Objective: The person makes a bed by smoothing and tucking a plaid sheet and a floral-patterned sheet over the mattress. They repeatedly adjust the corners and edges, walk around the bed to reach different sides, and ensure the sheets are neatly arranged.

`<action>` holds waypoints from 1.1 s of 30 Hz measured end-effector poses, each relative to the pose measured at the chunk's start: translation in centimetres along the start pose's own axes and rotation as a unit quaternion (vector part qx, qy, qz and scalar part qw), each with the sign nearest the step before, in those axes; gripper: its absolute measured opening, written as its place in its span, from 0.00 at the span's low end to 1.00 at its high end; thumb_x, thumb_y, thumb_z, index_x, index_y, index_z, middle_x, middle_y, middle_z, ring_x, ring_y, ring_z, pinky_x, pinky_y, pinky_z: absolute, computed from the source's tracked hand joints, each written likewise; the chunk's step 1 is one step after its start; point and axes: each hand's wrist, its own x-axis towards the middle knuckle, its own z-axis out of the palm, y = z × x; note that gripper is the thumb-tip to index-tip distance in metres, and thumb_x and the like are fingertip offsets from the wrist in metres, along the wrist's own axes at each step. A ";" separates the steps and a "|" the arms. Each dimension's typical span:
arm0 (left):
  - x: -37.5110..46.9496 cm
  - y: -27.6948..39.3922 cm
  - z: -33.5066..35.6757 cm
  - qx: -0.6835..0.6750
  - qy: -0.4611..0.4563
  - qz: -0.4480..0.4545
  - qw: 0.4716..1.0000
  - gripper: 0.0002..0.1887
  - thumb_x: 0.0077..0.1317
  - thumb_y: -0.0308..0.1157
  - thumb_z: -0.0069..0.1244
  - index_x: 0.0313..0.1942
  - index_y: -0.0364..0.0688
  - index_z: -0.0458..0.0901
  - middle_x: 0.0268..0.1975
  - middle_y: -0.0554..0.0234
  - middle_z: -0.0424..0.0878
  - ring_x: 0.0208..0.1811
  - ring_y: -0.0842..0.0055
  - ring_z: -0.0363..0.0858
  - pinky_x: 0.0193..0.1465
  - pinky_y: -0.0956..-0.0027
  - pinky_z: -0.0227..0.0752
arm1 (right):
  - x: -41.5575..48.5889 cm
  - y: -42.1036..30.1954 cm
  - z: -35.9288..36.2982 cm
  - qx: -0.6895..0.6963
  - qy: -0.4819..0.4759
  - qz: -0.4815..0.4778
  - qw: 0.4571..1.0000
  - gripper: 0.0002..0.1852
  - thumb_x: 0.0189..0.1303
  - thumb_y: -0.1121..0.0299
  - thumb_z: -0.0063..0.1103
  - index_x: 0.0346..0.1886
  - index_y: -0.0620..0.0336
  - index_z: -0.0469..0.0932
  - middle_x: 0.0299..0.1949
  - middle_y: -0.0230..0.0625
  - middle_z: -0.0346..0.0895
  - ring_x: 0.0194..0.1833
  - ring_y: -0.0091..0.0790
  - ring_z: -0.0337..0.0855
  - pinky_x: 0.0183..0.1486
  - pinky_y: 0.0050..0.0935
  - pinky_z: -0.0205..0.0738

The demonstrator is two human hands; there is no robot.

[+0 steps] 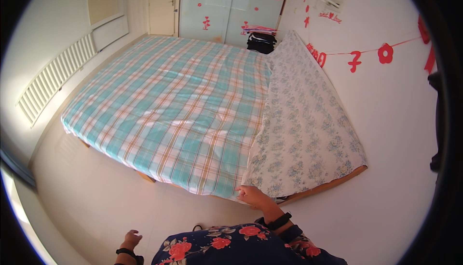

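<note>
My right hand (251, 195) is at the near edge of the bed, its fingers on the corner of a teal, white and brown plaid bed sheet (173, 113); whether they pinch the cloth cannot be made out. Beside that sheet, on the right part of the bed, lies a white cloth with blue flowers (300, 135), running back to the wall. My left hand (133, 238) hangs over the floor at the lower left, away from the bed, with fingers apart and nothing in it.
A stack of dark folded clothes (261, 42) with hangers on top stands at the bed's far end, before a sliding-door wardrobe (217, 8). A radiator (58, 77) is on the left wall. The wooden bed frame (325, 185) shows along the near edge. Red garlands (385, 53) hang on the right wall.
</note>
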 end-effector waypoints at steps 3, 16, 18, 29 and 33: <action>-5.7 -6.4 2.9 -0.234 0.103 -0.114 0.960 0.19 0.50 0.30 0.50 0.43 0.35 0.70 0.28 0.54 0.79 0.25 0.72 0.78 0.25 0.71 0.72 | 2.2 -0.8 0.7 -0.091 -0.013 0.015 0.996 0.22 0.47 0.63 0.56 0.47 0.58 0.70 0.31 0.39 0.77 0.36 0.41 0.77 0.38 0.34 0.69; -12.4 -24.5 6.5 -0.443 0.037 -0.256 0.858 0.18 0.54 0.33 0.49 0.44 0.36 0.70 0.31 0.55 0.78 0.30 0.70 0.77 0.29 0.69 0.71 | 11.6 -5.2 14.3 -0.068 -0.118 0.037 0.990 0.22 0.42 0.65 0.60 0.44 0.59 0.72 0.40 0.44 0.75 0.43 0.42 0.75 0.45 0.33 0.68; -9.1 -29.4 6.2 -0.268 0.089 -0.188 0.941 0.19 0.53 0.35 0.52 0.42 0.32 0.74 0.35 0.51 0.79 0.34 0.73 0.78 0.37 0.70 0.72 | 13.6 -6.3 18.0 -0.128 -0.069 0.027 0.989 0.21 0.44 0.65 0.59 0.44 0.59 0.73 0.39 0.44 0.75 0.40 0.41 0.76 0.43 0.33 0.69; -5.8 -37.7 -18.6 -0.360 0.065 -0.349 0.863 0.18 0.53 0.29 0.46 0.46 0.38 0.68 0.28 0.59 0.77 0.21 0.76 0.75 0.18 0.74 0.65 | 20.4 -18.2 34.4 0.022 -0.177 0.166 0.970 0.20 0.45 0.67 0.54 0.46 0.58 0.71 0.27 0.41 0.77 0.22 0.32 0.79 0.23 0.30 0.71; 2.5 -36.0 -26.3 -0.358 0.126 -0.227 0.897 0.19 0.54 0.30 0.45 0.46 0.35 0.67 0.27 0.60 0.76 0.22 0.78 0.74 0.20 0.76 0.66 | 23.9 -19.1 33.9 -0.046 -0.116 0.278 0.953 0.20 0.47 0.69 0.54 0.46 0.58 0.71 0.26 0.36 0.76 0.22 0.27 0.78 0.18 0.24 0.67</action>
